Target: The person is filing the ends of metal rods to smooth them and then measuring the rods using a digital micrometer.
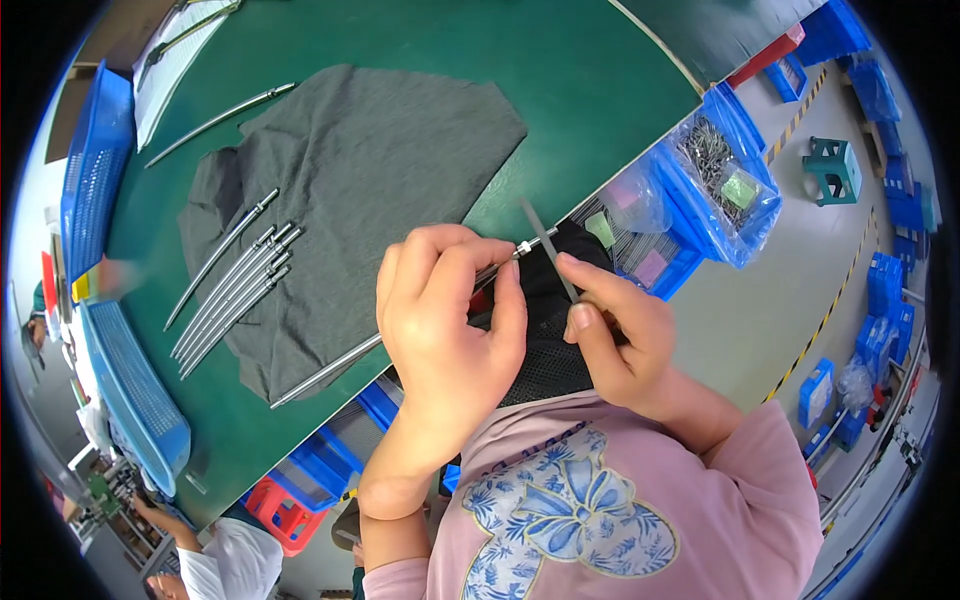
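Note:
My left hand [440, 310] is closed round a long shiny metal rod [335, 373], with its stepped, collared end [525, 247] pinched between thumb and forefinger. The rod's other end reaches down-left across a dark grey cloth. In my right hand [625, 335] a thin flat grey strip [548, 245], file-like in shape, is held between thumb and fingers. It crosses the rod's collared end; whether the two touch, I cannot tell. Several similar metal rods [235, 300] lie side by side on the cloth [390, 140], left of my left hand.
Another rod [220, 122] lies on the green table [590, 70] beyond the cloth. Blue baskets [135, 385] line the left edge. Right of the table, blue bins [740, 225] hold small metal parts and rods. A green stool [832, 172] stands on the floor; another person [235, 560] sits lower left.

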`<action>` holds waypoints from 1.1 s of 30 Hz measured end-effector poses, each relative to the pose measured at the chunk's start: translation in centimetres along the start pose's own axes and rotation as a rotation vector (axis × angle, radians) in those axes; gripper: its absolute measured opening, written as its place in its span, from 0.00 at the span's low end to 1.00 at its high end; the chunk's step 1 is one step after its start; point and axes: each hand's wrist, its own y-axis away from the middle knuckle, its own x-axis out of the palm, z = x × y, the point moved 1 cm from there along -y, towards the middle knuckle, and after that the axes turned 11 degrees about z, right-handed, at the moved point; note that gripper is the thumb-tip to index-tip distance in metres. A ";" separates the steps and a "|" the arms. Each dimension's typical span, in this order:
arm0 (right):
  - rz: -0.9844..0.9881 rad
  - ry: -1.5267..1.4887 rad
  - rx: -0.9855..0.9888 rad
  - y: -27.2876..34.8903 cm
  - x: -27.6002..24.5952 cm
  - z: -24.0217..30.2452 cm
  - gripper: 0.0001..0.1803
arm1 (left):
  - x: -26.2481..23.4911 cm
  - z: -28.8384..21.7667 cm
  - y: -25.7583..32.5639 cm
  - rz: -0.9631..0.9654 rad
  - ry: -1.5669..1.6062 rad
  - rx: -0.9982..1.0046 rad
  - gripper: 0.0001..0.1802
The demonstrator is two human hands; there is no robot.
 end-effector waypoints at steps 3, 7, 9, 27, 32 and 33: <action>-0.015 0.023 0.011 0.0 -0.1 0.2 0.21 | 0.3 0.1 0.2 -0.036 -0.018 0.019 0.10; -0.089 0.058 -0.139 -0.8 0.4 -0.5 0.22 | 0.6 0.2 -0.1 -0.036 0.000 0.022 0.10; -0.036 0.096 -0.138 -0.8 0.5 -0.5 0.20 | 0.6 0.3 0.0 -0.056 0.008 0.032 0.10; -0.033 0.526 -0.210 -1.8 1.0 0.3 0.28 | 1.6 0.5 0.2 -0.166 -0.023 0.064 0.10; 0.030 0.641 -0.222 -0.8 0.4 0.2 0.29 | 2.1 0.5 0.4 -0.203 -0.022 0.078 0.11; -0.020 0.615 -0.286 -1.6 0.7 0.1 0.29 | 2.0 0.4 0.4 -0.219 -0.022 0.092 0.11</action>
